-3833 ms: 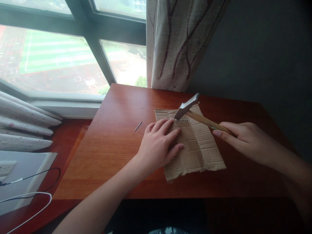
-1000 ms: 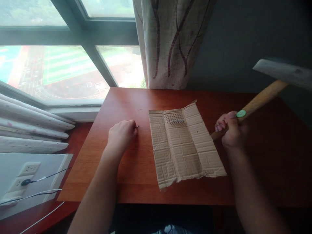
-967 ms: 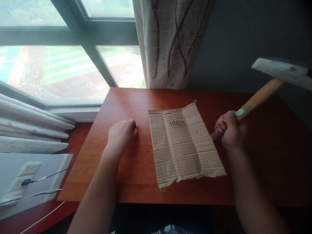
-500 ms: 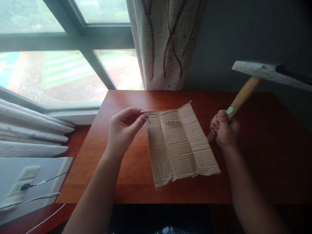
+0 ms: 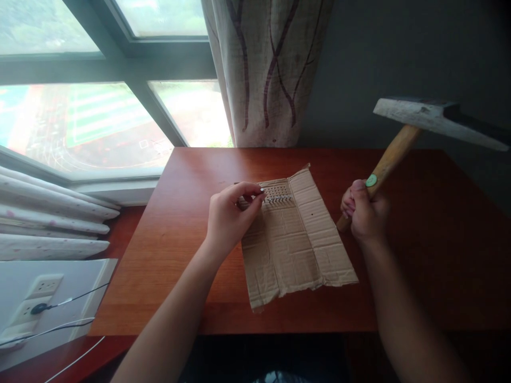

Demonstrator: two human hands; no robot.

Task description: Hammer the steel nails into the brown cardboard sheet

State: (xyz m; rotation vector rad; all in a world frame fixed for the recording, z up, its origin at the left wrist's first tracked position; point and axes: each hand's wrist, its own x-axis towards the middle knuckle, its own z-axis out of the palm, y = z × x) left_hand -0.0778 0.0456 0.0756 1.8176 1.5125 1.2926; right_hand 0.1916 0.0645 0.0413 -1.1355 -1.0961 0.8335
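Note:
Between thumb and forefinger, my left hand pinches a nail, with only its shiny head showing. That hand hovers over the upper left part of a creased cardboard sheet. Rows of small holes run across the sheet's upper middle panel, and just below them stands a row of several nails. To the right of the cardboard, my right hand is wrapped round the wooden handle of a hammer. The hammer's metal head is raised, up and to the right.
The cardboard lies on a reddish-brown wooden table. Beyond it are a window, a patterned curtain and a dark wall. At lower left, a wall socket has cables running from it.
My left hand has moved right with the nail, from the cardboard's left edge to beside the row of nails. My right hand still holds the hammer raised, almost unmoved.

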